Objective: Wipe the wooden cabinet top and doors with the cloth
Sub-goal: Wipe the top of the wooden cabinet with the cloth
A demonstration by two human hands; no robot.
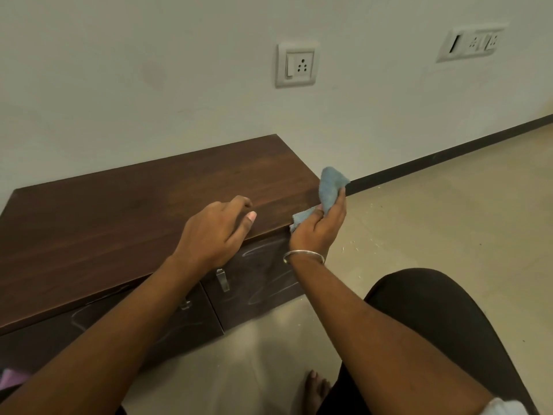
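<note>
A low cabinet with a dark brown wooden top (128,205) stands against the white wall. Its two dark doors (263,283) face me, streaked with pale wipe marks, each with a metal handle (223,280). My right hand (317,229) grips a bunched blue cloth (329,187) at the top's right front corner; the cloth's lower end touches the top's front edge. My left hand (215,232) rests on the front edge of the top, fingers loosely curled, holding nothing. A metal bangle sits on my right wrist.
Beige tiled floor (434,211) with small white specks lies to the right, edged by a black skirting. Two socket plates (296,65) are on the wall above. My knee in dark cloth (443,319) and a bare foot (314,390) are below. A pink thing shows at the bottom left.
</note>
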